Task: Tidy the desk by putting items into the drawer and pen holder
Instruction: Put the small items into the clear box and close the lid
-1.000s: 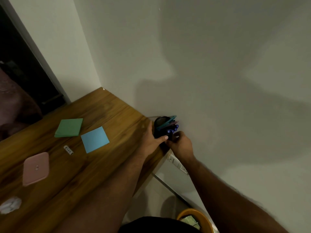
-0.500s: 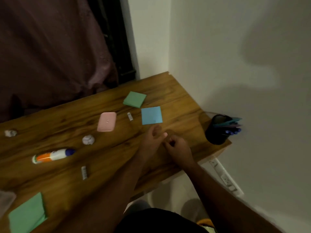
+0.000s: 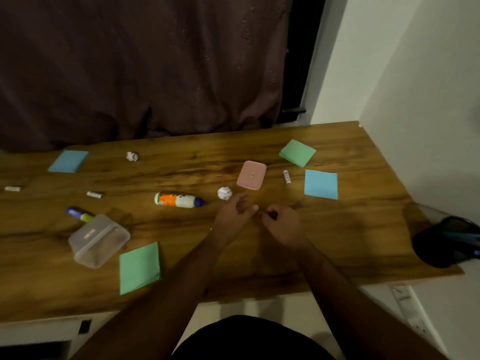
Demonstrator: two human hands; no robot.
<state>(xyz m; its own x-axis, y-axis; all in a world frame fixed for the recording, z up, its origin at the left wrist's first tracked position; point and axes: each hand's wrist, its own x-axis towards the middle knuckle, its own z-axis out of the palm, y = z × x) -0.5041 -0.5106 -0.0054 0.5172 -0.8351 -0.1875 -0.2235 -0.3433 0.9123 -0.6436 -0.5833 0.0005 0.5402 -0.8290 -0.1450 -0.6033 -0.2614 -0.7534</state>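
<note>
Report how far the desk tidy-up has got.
Done: the black pen holder at the desk's right end already holds pens. In hand: nothing; left hand and right hand hover empty. Left: glue bottle, pink case, paper balls, sticky-note pads, clear box.

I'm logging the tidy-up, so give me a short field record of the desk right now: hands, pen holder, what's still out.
left hand: open, holding nothing
right hand: fingers curled, contents unclear
pen holder: black, right desk edge, pens inside
nearest loose item: crumpled paper ball
also out: glue bottle, pink case, clear plastic box
</note>
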